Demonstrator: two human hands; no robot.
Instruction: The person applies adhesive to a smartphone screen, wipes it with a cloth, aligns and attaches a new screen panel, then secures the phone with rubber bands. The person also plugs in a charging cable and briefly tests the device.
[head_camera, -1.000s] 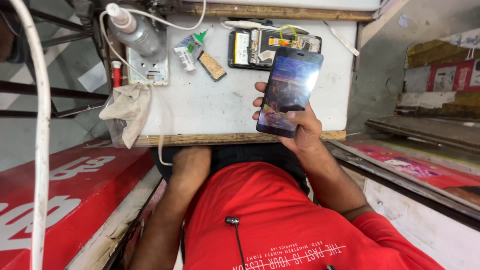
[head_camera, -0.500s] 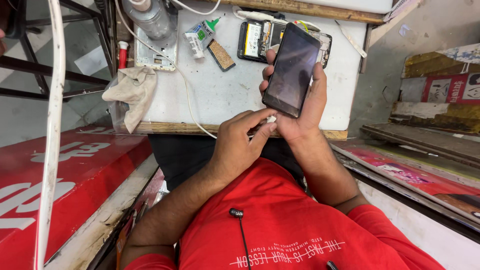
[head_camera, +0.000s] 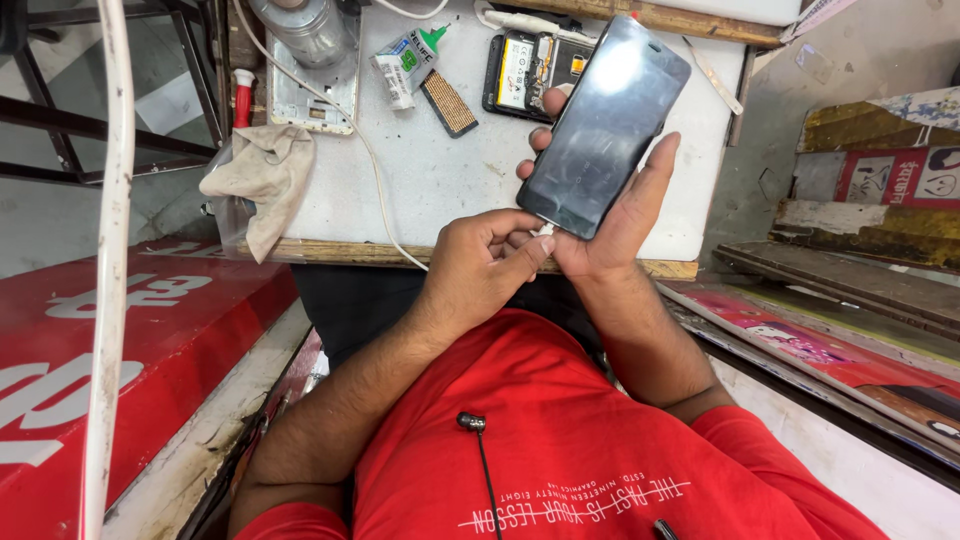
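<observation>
Right hand (head_camera: 610, 215) holds a dark smartphone (head_camera: 605, 125) screen-up, tilted toward 1 o'clock, above the worktop (head_camera: 430, 180); fingers wrap its far edge, thumb runs along the near side, palm under the bottom end. Screen is dark with glare near the top.

Left hand (head_camera: 480, 265) is at 8 o'clock of the phone, fingertips pinched narrow on a small white connector (head_camera: 545, 229) at the phone's bottom edge; whether the plug is seated I cannot tell. A thin white cable (head_camera: 360, 150) runs from behind that hand across the worktop toward 11 o'clock.

On the white, scuffed worktop: an opened phone body with battery exposed (head_camera: 525, 70) at 10 o'clock of the held phone, partly hidden by it. A small brown brush-like block (head_camera: 448, 102) lies just beside it at 9 o'clock, a small white-green tube or pack (head_camera: 400, 65) next to that. A silver phone back panel (head_camera: 310, 95) sits at the worktop's far left with a metal canister (head_camera: 305, 30) on or above it. A red-handled tool (head_camera: 243, 95) lies at the left edge. A beige cloth (head_camera: 262, 175) hangs over the left front corner.

A thick white cord (head_camera: 108, 250) runs vertically at frame left over a red signboard (head_camera: 120, 340). The person wears a red shirt (head_camera: 560, 440).
</observation>
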